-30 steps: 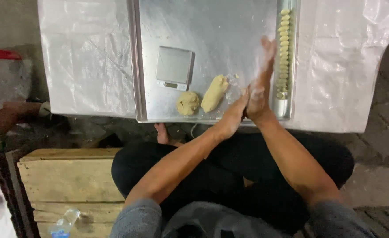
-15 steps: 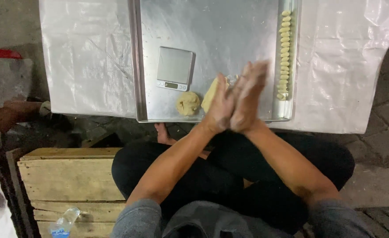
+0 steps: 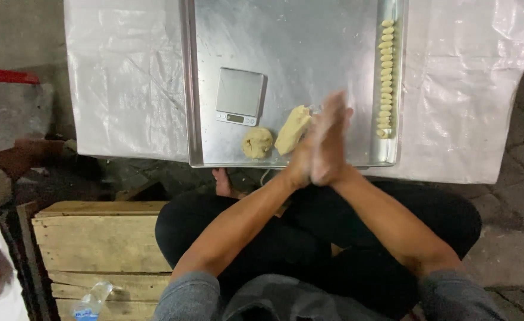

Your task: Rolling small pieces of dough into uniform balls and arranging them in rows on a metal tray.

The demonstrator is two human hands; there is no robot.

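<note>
**Dough beside my pressed palms**

Dough sits in two lumps on the metal tray (image 3: 286, 35): an elongated dough lump (image 3: 292, 128) and a round dough ball (image 3: 257, 142). Both lie near the tray's front edge, to the left of my hands. The elongated lump is just beside my left hand (image 3: 307, 156), its right end almost at my fingers; I cannot tell if it touches. The round ball lies a little further left, apart from both hands.

My left hand and my right hand (image 3: 332, 138) are pressed together, palm against palm, fingers pointing away from me over the tray. They are blurred, and I cannot tell whether a bit of dough is caught between them. Nothing shows past the edges of my palms.

Behind the round ball, further from me, stands a small digital scale (image 3: 239, 96), well clear of my hands. Along the tray's right rim runs a row of small dough pieces (image 3: 385, 77), laid one after another in a line, to the right of my right hand and apart from it.

White plastic sheet (image 3: 125, 71) covers the bench under the tray. I sit with my legs crossed before it, a wooden crate (image 3: 95, 244) at my left side.
</note>
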